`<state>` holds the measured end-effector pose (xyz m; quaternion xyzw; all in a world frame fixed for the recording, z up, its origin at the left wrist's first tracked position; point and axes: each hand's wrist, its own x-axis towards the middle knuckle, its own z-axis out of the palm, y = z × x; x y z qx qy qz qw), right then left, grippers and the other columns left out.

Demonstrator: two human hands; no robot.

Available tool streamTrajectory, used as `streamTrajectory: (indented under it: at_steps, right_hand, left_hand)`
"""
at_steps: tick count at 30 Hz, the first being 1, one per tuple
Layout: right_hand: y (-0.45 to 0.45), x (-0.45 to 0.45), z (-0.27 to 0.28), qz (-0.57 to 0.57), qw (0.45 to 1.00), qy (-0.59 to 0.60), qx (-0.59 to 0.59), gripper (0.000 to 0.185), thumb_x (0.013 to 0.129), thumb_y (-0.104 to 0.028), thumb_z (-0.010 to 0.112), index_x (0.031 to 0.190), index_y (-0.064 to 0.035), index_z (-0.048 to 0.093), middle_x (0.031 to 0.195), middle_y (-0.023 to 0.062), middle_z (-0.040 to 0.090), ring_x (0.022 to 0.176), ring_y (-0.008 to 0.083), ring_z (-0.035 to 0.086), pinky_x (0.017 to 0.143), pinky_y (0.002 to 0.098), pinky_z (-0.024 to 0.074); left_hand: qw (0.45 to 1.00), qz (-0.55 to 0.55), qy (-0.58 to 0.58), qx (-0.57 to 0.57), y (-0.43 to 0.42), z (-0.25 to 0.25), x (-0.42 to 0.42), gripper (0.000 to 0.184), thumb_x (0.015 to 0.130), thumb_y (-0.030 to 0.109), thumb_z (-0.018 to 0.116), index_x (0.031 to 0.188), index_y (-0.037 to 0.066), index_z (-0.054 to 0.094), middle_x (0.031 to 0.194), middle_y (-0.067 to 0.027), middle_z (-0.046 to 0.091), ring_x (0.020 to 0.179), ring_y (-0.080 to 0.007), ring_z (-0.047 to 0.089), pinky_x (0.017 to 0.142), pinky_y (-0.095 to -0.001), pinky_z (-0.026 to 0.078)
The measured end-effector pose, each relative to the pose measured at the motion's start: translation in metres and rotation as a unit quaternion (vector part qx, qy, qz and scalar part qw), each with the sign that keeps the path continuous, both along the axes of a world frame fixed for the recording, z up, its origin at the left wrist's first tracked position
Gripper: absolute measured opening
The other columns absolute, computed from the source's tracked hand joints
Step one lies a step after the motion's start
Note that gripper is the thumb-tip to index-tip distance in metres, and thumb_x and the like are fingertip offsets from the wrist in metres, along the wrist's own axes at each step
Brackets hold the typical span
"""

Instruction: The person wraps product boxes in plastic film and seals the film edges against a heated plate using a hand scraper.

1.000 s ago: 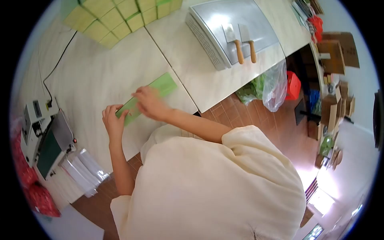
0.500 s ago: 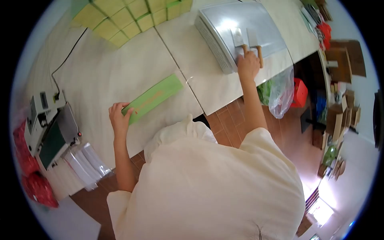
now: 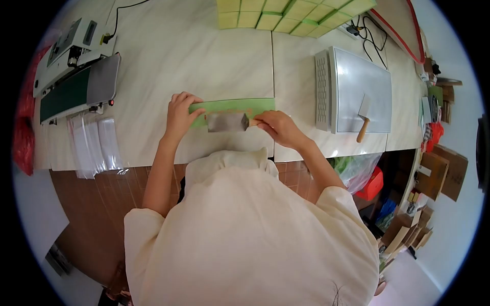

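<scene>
A long green box (image 3: 263, 104) with orange lettering lies on the table in front of me. My left hand (image 3: 182, 113) grips its left end, thumb on the top face and fingers along the far corner. Held in my right hand (image 3: 279, 127) by its wooden handle is a trowel (image 3: 224, 122) with a flat metal blade. The blade is over the near side of the box, partly covering the lettering; whether it touches I cannot tell. A second trowel (image 3: 363, 117) rests on the silver metal unit (image 3: 352, 76) with slotted sides at the right.
Stacked green-and-yellow boxes (image 3: 265, 20) stand at the back. On the left are a machine with a dark green belt (image 3: 69, 94) and clear plastic sleeves (image 3: 97, 143) overhanging the table edge. A black cable (image 3: 375, 43) lies behind the metal unit. Cardboard boxes (image 3: 434, 168) sit far right.
My right hand has lifted one trowel off the metal unit and brought it left over the green box. My left hand stays at the box's left end. The view has turned.
</scene>
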<state>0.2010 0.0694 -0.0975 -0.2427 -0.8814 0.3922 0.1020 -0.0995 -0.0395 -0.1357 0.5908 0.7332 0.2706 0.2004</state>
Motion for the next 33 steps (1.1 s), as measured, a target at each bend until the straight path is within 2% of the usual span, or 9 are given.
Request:
streamTrajectory:
  at_steps: [5, 11, 13, 20, 25, 29, 31, 33]
  right_hand:
    - [0.008, -0.020, -0.004, 0.084, 0.995, -0.038, 0.028, 0.018, 0.088, -0.010, 0.063, 0.106, -0.0075, 0.064, 0.090, 0.0077, 0.065, 0.083, 0.0294, 0.061, 0.072, 0.0415, 0.0480]
    - [0.025, -0.022, -0.012, 0.036, 0.994, -0.043, 0.095, 0.020, 0.085, -0.008, 0.065, 0.105, -0.0090, 0.066, 0.088, 0.0071, 0.065, 0.081, 0.0283, 0.061, 0.072, 0.0406, 0.0488]
    - [0.025, -0.021, -0.013, 0.012, 0.996, -0.007, 0.092, 0.020, 0.085, -0.008, 0.065, 0.105, -0.0090, 0.066, 0.085, 0.0075, 0.064, 0.080, 0.0288, 0.061, 0.072, 0.0403, 0.0488]
    - [0.023, -0.017, -0.014, -0.053, 0.992, -0.005, 0.116, 0.019, 0.085, -0.008, 0.064, 0.104, -0.0075, 0.065, 0.083, 0.0086, 0.062, 0.078, 0.0296, 0.061, 0.069, 0.0402, 0.0487]
    - [0.016, -0.018, -0.014, -0.148, 0.978, -0.046, 0.138, 0.016, 0.088, -0.013, 0.061, 0.102, -0.0047, 0.063, 0.083, 0.0102, 0.062, 0.078, 0.0307, 0.061, 0.066, 0.0415, 0.0483]
    - [-0.013, -0.016, -0.023, -0.238, 0.955, -0.005, 0.177, 0.018, 0.093, -0.016, 0.057, 0.106, -0.0033, 0.059, 0.083, 0.0136, 0.064, 0.076, 0.0343, 0.062, 0.065, 0.0444, 0.0486]
    - [-0.044, -0.017, -0.018, -0.317, 0.946, -0.005, 0.063, 0.022, 0.096, -0.017, 0.053, 0.113, -0.0025, 0.052, 0.082, 0.0178, 0.065, 0.071, 0.0393, 0.062, 0.061, 0.0487, 0.0484]
    - [-0.075, -0.020, -0.010, -0.294, 0.955, -0.027, -0.022, 0.024, 0.098, -0.019, 0.051, 0.115, -0.0029, 0.047, 0.080, 0.0205, 0.065, 0.066, 0.0428, 0.062, 0.058, 0.0511, 0.0480]
  left_hand:
    - [1.000, 0.006, -0.006, 0.011, -0.002, -0.004, -0.001, 0.025, 0.072, 0.016, 0.079, 0.095, 0.012, 0.069, 0.096, -0.0015, 0.061, 0.097, -0.0250, 0.052, 0.084, -0.0375, 0.041]
    - [1.000, 0.011, -0.011, 0.005, -0.001, -0.005, 0.000, 0.026, 0.072, 0.021, 0.079, 0.095, 0.013, 0.069, 0.097, -0.0010, 0.061, 0.098, -0.0247, 0.052, 0.084, -0.0376, 0.041]
    - [1.000, 0.015, -0.010, 0.006, -0.002, -0.004, 0.001, 0.027, 0.072, 0.022, 0.079, 0.095, 0.013, 0.069, 0.097, -0.0007, 0.061, 0.098, -0.0245, 0.052, 0.084, -0.0376, 0.041]
    - [1.000, 0.007, -0.003, 0.005, -0.001, -0.009, 0.000, 0.027, 0.073, 0.021, 0.079, 0.096, 0.014, 0.069, 0.098, 0.0002, 0.061, 0.098, -0.0245, 0.052, 0.084, -0.0383, 0.041]
    - [1.000, 0.006, 0.009, 0.019, -0.002, -0.009, 0.000, 0.026, 0.073, 0.020, 0.079, 0.097, 0.015, 0.069, 0.098, 0.0010, 0.062, 0.099, -0.0242, 0.053, 0.083, -0.0381, 0.041]
    - [1.000, 0.009, 0.005, 0.011, -0.004, -0.009, 0.001, 0.026, 0.073, 0.020, 0.079, 0.097, 0.015, 0.069, 0.098, 0.0013, 0.062, 0.099, -0.0240, 0.053, 0.084, -0.0381, 0.041]
    - [1.000, 0.010, 0.017, 0.014, -0.005, -0.007, 0.002, 0.027, 0.074, 0.020, 0.079, 0.098, 0.015, 0.069, 0.099, 0.0017, 0.062, 0.099, -0.0238, 0.053, 0.084, -0.0380, 0.041]
    - [1.000, 0.008, 0.020, 0.012, -0.005, -0.009, 0.002, 0.027, 0.074, 0.021, 0.079, 0.098, 0.015, 0.068, 0.100, 0.0017, 0.062, 0.100, -0.0236, 0.053, 0.084, -0.0379, 0.041]
